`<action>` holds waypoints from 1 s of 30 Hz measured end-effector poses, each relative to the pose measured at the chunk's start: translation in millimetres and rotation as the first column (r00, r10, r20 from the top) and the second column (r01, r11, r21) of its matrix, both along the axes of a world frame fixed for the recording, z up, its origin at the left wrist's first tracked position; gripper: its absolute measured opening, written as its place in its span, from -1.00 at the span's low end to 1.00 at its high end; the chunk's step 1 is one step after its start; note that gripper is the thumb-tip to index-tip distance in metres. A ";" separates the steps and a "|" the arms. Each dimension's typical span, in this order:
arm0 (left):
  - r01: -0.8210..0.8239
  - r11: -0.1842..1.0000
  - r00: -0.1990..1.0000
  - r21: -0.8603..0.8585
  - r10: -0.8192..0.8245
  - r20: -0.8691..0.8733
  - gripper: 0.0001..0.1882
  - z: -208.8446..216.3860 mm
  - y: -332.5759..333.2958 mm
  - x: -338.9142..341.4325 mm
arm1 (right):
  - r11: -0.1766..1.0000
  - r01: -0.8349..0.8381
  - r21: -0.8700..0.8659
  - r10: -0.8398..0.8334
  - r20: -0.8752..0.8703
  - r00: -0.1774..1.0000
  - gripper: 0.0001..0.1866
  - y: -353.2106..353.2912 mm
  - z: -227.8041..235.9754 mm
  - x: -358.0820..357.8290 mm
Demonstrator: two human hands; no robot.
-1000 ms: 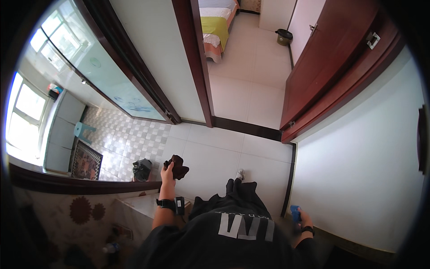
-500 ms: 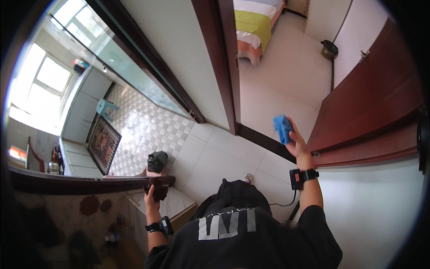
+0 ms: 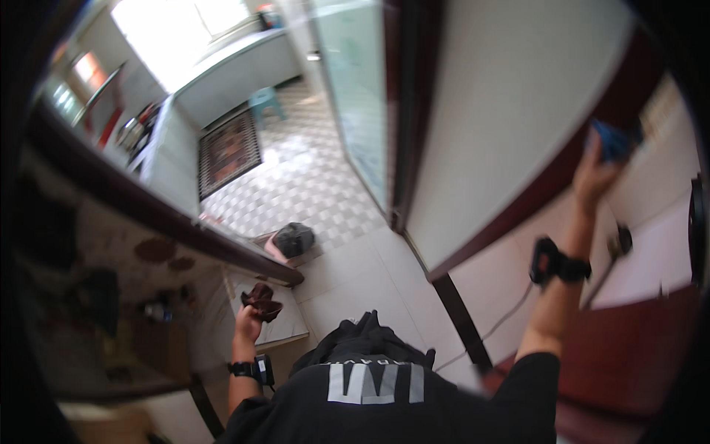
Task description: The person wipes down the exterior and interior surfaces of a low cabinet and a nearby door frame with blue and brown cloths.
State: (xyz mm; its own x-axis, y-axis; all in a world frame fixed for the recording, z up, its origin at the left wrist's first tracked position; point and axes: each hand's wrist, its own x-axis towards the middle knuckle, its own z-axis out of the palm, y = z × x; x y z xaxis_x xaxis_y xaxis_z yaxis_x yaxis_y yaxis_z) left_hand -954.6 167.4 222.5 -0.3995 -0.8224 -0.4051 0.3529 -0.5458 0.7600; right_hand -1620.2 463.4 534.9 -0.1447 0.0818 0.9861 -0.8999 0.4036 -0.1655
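My left hand (image 3: 247,324), low on the left, is closed around a crumpled dark brown cloth-like thing (image 3: 263,305). Below it is a pale-topped cabinet (image 3: 290,323) beside the doorway. Far out to the right, my raised right hand (image 3: 590,180) grips a blue cloth (image 3: 612,142), slightly blurred. That cloth overlaps the dark red door frame (image 3: 551,174) in the view; I cannot tell whether they touch. Each wrist wears a strapped black device.
Ahead, a doorway opens onto a kitchen with a patterned mat (image 3: 231,154), a light blue stool (image 3: 267,102) and a glass door (image 3: 353,96). A bin lined with a black bag (image 3: 293,239) stands by the doorway. At lower right is a dark red door (image 3: 629,355).
The view has turned left toward the kitchen, and the bedroom has mostly left it. My right hand with the blue cloth now reaches farther right and higher in the picture. Both hands keep their hold.
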 end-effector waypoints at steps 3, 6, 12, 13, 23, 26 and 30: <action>-0.008 0.999 0.999 -0.039 0.010 0.048 -0.62 -13.4 -18.0 -1.9 | 0.996 0.084 0.001 -0.084 0.013 0.996 -0.57 34.4 -35.9 -11.4; -0.087 0.991 0.986 -0.099 0.100 0.131 -0.54 19.8 -14.6 9.5 | 0.971 0.238 0.016 -0.238 0.041 0.970 -0.48 24.7 -103.4 23.9; -0.114 0.977 0.962 -0.181 0.154 0.224 -0.58 31.1 -5.0 5.1 | 0.973 0.185 0.136 -0.226 0.411 0.883 -0.35 28.2 -300.1 38.1; -0.117 0.972 0.957 -0.205 0.166 0.239 -0.59 32.9 0.0 6.8 | 0.977 0.078 0.198 -0.169 0.499 0.850 -0.37 34.7 -332.6 37.2; -0.240 0.882 0.612 -0.406 0.462 0.641 -0.51 -4.9 -13.6 95.7 | 0.692 -0.722 0.018 -0.362 0.873 -0.326 -0.69 21.0 -500.0 108.4; -0.386 0.848 0.491 -0.363 0.522 0.697 -0.52 -21.8 12.7 141.5 | 0.503 -0.864 -0.018 -0.497 0.812 -0.306 -0.73 -27.1 -476.4 161.3; -0.603 0.755 0.398 -0.258 0.565 0.723 -0.54 -44.5 57.5 172.9 | 0.356 -0.932 -0.075 -0.581 0.763 -0.283 -0.75 -68.5 -458.3 181.7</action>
